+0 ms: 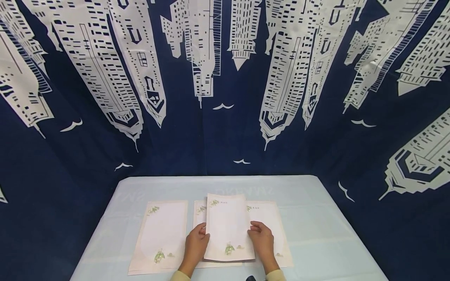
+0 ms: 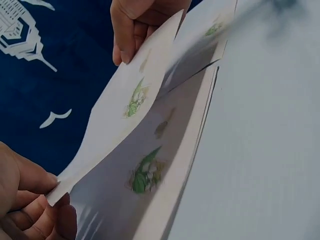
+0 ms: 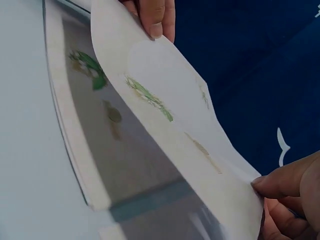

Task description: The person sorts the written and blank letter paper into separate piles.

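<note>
Held a sheet (image 1: 229, 226) above middle paper (image 1: 199, 214), likely mid-carry, pinched in left grip (image 1: 195, 242) and right grip (image 1: 263, 239); next seemingly called for level handling.

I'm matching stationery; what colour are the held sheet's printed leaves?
The leaves are green, clearest in the left wrist view.

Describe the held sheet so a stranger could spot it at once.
Find the pale table below the navy backdrop. Over its middle paper, the left hand and right hand hold the plant-printed sheet. Unlike the flat papers, it alone is raised.
</note>
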The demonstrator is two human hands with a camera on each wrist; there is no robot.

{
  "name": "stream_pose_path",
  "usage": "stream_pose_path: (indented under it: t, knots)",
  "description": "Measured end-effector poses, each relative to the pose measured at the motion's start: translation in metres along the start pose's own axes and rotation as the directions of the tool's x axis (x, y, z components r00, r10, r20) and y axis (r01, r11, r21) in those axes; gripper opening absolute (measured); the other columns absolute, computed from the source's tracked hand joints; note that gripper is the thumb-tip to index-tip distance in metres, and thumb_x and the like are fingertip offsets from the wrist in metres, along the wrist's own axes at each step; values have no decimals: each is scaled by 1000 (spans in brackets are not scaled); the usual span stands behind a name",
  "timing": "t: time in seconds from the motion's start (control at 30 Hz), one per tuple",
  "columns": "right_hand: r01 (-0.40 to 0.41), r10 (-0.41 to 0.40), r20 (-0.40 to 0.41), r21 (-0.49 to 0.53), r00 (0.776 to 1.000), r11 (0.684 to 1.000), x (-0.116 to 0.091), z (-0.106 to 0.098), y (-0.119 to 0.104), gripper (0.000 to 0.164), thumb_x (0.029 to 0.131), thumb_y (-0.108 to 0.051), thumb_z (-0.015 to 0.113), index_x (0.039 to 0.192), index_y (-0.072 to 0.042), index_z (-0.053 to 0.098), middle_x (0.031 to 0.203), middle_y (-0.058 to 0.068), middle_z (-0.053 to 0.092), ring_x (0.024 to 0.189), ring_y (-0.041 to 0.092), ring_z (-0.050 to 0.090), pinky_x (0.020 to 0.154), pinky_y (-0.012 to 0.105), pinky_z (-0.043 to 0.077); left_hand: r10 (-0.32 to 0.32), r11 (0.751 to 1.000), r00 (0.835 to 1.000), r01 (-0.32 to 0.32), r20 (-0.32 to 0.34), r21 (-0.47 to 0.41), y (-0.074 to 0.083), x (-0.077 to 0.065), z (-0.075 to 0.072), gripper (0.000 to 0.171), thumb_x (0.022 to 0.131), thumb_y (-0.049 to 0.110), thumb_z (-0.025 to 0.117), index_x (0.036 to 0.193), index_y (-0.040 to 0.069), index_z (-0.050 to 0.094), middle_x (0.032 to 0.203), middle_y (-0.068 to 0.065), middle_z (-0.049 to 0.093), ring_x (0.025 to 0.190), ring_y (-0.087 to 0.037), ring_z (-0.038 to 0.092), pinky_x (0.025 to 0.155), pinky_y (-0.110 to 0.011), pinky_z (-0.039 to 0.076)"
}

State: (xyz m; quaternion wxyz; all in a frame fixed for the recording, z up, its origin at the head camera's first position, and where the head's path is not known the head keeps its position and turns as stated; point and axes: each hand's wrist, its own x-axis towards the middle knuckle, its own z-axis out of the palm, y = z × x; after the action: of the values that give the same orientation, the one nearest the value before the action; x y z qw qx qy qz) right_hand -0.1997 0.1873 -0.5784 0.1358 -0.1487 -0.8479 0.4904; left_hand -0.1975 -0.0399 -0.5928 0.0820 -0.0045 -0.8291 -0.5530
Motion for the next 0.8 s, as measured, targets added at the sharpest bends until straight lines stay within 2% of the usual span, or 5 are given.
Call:
stream_pose_path:
  t: [0.13,0.3,0.47,0.6,0.8]
  knots:
    - [-8,8,-20,-31,1000,999,8,-13,7,28,80,1,74,108,4,73,89,8,74,82,25,70,72,34,55,29,1000,999,-29,46,-6,7,6,13,37,84,-4,70,120,-10,66,90,-7,68,80,-21,67,68,-33,56]
    - [-21,18,-38,-73,999,997,16,-31,14,28,83,0,72,110,5,72,91,10,74,84,27,70,72,36,55,26,999,992,-20,120,-47,15,11,32,38,83,-4,70,120,-10,66,88,-5,66,78,-18,63,69,-31,54]
    - [-7,-1,-74,-101,997,995,19,-49,20,26,83,3,71,108,8,71,91,15,73,84,31,70,69,36,54,42,997,978,-28,205,-72,21,11,50,43,81,-6,69,123,-13,62,88,-7,66,78,-19,64,69,-30,54]
    - [1,-12,-94,-121,995,993,20,-59,26,25,83,5,70,107,9,71,92,17,73,84,32,70,70,36,53,63,997,966,-48,249,-67,25,10,63,46,79,-7,68,123,-15,60,86,-9,67,75,-16,64,67,-29,54]
    - [-24,0,-125,-185,992,982,22,-73,38,27,84,4,69,111,9,69,92,18,73,85,35,70,73,46,54,87,995,949,-66,303,-77,31,8,79,44,79,-11,68,122,-17,60,83,-7,64,72,-12,60,68,-28,54]
